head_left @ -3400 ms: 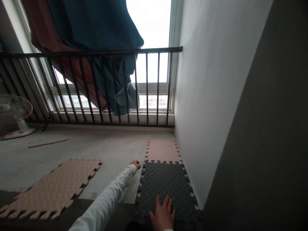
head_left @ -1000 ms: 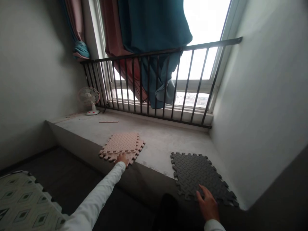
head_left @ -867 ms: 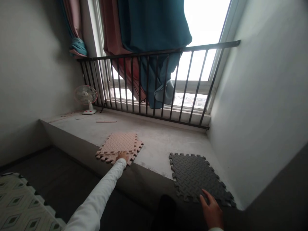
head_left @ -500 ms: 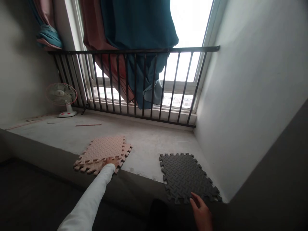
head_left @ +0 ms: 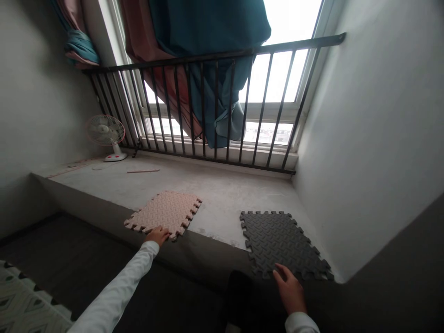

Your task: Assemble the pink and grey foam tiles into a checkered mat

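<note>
Touching two soft foam play mats, the person reaches out with both bare hands. The left hand sits at 7 o'clock, its fingers close together on the near edge of the pink foam mat, and it is not closed around the mat. The mat lies flat at 8 o'clock and has a bumpy pattern and puzzle teeth along its sides. A white sleeve runs down from that hand.

The right hand is open wide, with its fingertips at the near edge of the dark gray foam mat. That mat lies flat at 5 o'clock, well apart from the pink one, and it has the same teeth.

Both mats lie on a rough concrete ledge. A thin wooden stick lies on it at 10 o'clock, and a small white fan stands at 10 o'clock too. A black metal railing crosses a bright window at 12 o'clock. A teal curtain hangs behind the railing, and a pale wall stands at 3 o'clock.
</note>
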### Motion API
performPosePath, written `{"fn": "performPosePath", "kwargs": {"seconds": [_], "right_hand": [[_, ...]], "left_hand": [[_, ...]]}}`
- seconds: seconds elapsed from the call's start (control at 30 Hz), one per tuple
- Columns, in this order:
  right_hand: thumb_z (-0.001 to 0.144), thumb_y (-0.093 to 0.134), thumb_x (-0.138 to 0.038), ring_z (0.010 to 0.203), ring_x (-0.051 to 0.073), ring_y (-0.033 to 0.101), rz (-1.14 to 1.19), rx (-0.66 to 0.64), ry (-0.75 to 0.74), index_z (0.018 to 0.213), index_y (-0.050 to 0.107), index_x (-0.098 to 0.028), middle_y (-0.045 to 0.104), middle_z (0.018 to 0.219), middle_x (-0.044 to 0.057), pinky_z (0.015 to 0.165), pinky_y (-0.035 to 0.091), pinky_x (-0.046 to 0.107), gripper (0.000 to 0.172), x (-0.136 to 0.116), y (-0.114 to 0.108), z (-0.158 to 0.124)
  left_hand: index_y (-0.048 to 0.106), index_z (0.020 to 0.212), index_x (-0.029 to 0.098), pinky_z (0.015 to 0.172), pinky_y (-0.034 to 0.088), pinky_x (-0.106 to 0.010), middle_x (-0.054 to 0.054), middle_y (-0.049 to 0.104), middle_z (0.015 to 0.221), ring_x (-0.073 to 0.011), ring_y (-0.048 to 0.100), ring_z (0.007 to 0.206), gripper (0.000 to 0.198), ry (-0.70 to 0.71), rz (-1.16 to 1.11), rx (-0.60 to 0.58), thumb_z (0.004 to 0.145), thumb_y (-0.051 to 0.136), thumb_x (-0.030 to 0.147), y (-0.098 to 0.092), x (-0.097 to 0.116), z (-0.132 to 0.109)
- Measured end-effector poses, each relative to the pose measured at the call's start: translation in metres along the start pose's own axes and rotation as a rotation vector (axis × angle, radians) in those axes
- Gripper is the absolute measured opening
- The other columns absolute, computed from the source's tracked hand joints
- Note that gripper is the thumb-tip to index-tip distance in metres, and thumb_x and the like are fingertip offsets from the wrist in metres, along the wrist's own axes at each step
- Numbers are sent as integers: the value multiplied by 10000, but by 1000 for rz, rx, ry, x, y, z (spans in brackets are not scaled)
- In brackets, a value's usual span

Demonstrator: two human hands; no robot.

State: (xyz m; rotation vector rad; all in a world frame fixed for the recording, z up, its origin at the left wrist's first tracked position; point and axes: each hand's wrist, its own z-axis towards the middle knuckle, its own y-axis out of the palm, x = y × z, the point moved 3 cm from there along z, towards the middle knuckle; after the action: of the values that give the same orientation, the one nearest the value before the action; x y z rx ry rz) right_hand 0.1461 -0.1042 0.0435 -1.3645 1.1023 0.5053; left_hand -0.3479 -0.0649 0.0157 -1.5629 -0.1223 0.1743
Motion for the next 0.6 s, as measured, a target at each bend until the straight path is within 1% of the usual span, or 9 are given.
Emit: {"fn": "performPosePath", "kwargs": {"seconds": [0.07,0.13,0.2,0.27,0.37,0.5,0.57,0.6], "right_hand": [[521,459,-406,949,252,532,-22,-5,-7,827,617,-184,619,986,79,852,381,334,409,-2,-1,-2],[524,463,-394,942,249,537,-38,-4,0,815,620,-189,625,977,74,846,387,331,389,-5,-5,-4],[524,464,-388,930,247,543,-41,-9,16,808,622,-189,630,963,71,839,393,328,381,-6,-8,-6],[522,463,-387,918,243,548,-33,-20,26,803,622,-187,636,945,71,832,399,324,380,-6,-11,-7],[513,469,-388,904,236,552,-5,-19,27,775,619,-195,643,914,67,827,400,318,358,-3,-13,-7],[475,495,-397,893,237,551,86,-7,42,733,611,-198,646,869,71,825,397,322,346,6,-10,-2],[443,515,-392,895,240,547,200,-14,76,726,601,-186,638,863,80,795,411,320,360,10,-7,0],[429,525,-385,901,243,543,277,-16,109,730,593,-181,631,869,83,762,424,317,371,11,-6,0]], "left_hand": [[596,845,246,785,354,-246,-33,568,876,-152,505,859,216,1,-49,43,782,394,287,-4,-2,-6],[566,907,231,779,359,-240,-32,578,869,-150,511,852,205,-36,-112,63,771,416,264,-9,0,-8],[517,999,211,766,368,-232,-34,586,885,-147,521,855,256,-83,-153,38,756,444,248,-14,6,-8],[500,1027,195,774,366,-220,-43,588,924,-139,526,873,285,-107,-151,-7,747,465,233,-17,13,-5],[536,969,194,798,355,-218,-54,580,974,-135,522,897,236,-123,-115,-37,743,475,229,-20,20,-2],[562,926,217,773,372,-252,-55,574,950,-155,519,897,210,-172,-92,-39,733,482,241,-22,22,-4],[584,891,207,742,388,-294,-81,555,956,-197,503,918,204,-222,-85,10,717,481,238,-25,23,-6],[592,880,203,733,393,-314,-92,542,970,-217,490,934,209,-236,-81,48,709,474,230,-26,28,-7]]}}
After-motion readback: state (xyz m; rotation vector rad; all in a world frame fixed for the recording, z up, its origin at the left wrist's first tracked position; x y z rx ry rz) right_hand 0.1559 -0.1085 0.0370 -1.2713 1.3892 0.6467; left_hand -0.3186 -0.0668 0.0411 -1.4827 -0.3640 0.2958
